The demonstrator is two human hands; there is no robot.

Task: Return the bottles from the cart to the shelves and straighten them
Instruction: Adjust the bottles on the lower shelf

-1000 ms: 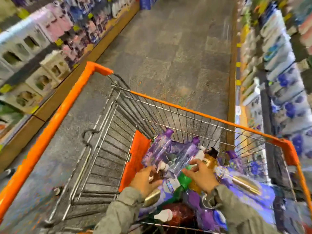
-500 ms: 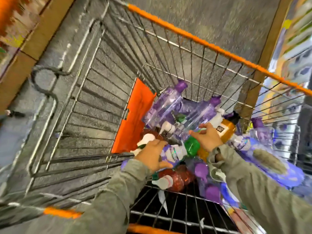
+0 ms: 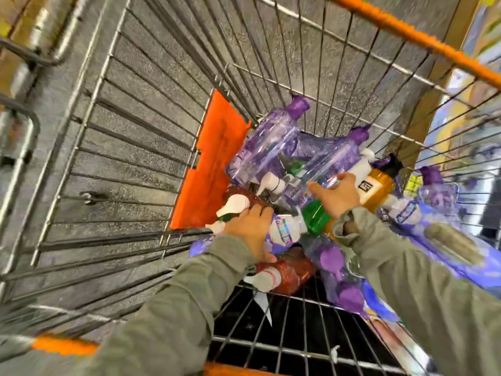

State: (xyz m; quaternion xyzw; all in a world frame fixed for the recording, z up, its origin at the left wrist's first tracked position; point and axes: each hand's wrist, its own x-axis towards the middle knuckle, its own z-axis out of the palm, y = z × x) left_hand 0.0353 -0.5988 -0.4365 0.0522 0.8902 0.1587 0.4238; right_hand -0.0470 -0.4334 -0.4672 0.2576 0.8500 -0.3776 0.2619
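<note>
**Bottles (image 3: 325,253) heaped in cart, both hands on the pile**

Cart (image 3: 406,32): grey wire mesh, orange rim, flat orange plastic flap (image 3: 214,164) lying against the inside wall. Bottles lie on their sides in a jumble at the far right corner of the basket, beside the flap and touching one another.

Materials: two long clear bottles, glossy, purple-tinted, with matt purple caps, the upper one (image 3: 268,139) touching the flap. Amber bottle (image 3: 379,185), round-shouldered, black cap. Green bottle (image 3: 315,215), translucent. Red bottle (image 3: 290,270), glittery, white top, at the near edge of the heap. More purple pieces to the right, too blurred to sort.

Writing: amber bottle has a small black-and-white mark, not legible. Labelled bottle (image 3: 284,229), white and purple, has a shiny holographic panel; lettering smeared.

Hands: left hand (image 3: 252,229) lies on the labelled bottle's left end, fingers curled over the top, thumb tucked beneath, gripping it. Right hand (image 3: 336,196) grips the base of the lower clear bottle (image 3: 333,161), thumb spread to the left, fingers over its far side; green bottle just under the palm, amber bottle just to its right. Grey-green sleeves (image 3: 173,308) on both arms.
</note>
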